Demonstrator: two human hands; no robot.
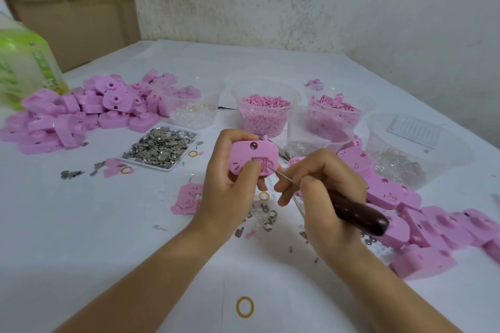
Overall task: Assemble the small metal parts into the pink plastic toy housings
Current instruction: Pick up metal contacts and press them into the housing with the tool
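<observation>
My left hand [230, 184] grips a pink toy housing [251, 154] above the table, its back turned up, thumb beside the rectangular slot. My right hand [322, 192] holds a pick tool with a dark wooden handle [357, 211]. The thin metal tip [278, 171] of the pick tool touches the slot of the housing. A shallow tray of small metal parts [159, 147] lies to the left of the housing. Loose metal parts [259, 216] are scattered on the table under my hands.
A pile of pink housings [81, 111] lies at the left, another [433, 222] at the right. Clear tubs [267, 108] of pink and metal bits stand behind. A green-labelled bottle [24, 67] is far left. A yellow rubber band [244, 307] lies near the front.
</observation>
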